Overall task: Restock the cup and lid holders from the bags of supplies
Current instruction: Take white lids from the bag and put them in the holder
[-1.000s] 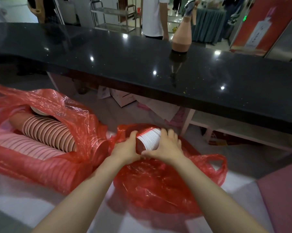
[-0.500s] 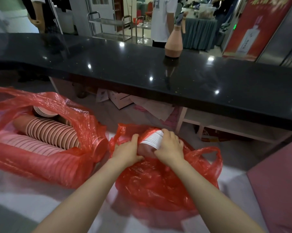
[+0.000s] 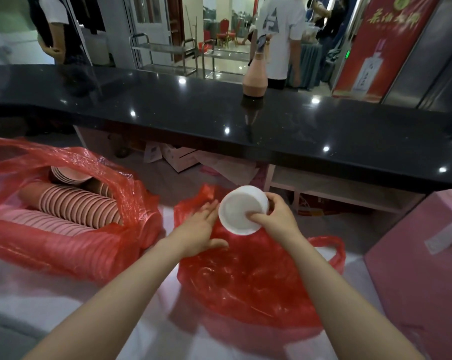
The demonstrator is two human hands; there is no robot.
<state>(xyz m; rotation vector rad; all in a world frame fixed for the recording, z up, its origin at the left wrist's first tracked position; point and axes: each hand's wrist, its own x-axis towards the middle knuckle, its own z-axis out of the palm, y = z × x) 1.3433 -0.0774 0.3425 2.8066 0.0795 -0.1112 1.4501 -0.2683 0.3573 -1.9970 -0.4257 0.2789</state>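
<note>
The right hand (image 3: pixel 277 216) holds a stack of white lids (image 3: pixel 241 210) at centre frame, just above the mouth of the smaller red bag (image 3: pixel 258 276). The thumb presses into the recessed face of the nearest lid; the remaining fingers wrap the far side of the stack, so the hand is clamped on it. The stack is tilted, its round face turned toward the camera.

The left hand (image 3: pixel 200 232) lies flat, fingers extended and spread, on the upper left edge of the same bag, just beside the stack. Whether its fingertips touch the lids cannot be told. It grips nothing.

The larger red bag (image 3: pixel 71 245) occupies the left of the frame. Its mouth is open and shows rows of nested pink cups (image 3: pixel 76 206) lying on their sides.

A black counter (image 3: pixel 219 120) spans the upper half of the frame. A pink bottle (image 3: pixel 255 79) stands upright on it, upper right of centre. A pink box (image 3: pixel 422 258) sits at the right edge, well apart from both bags.
</note>
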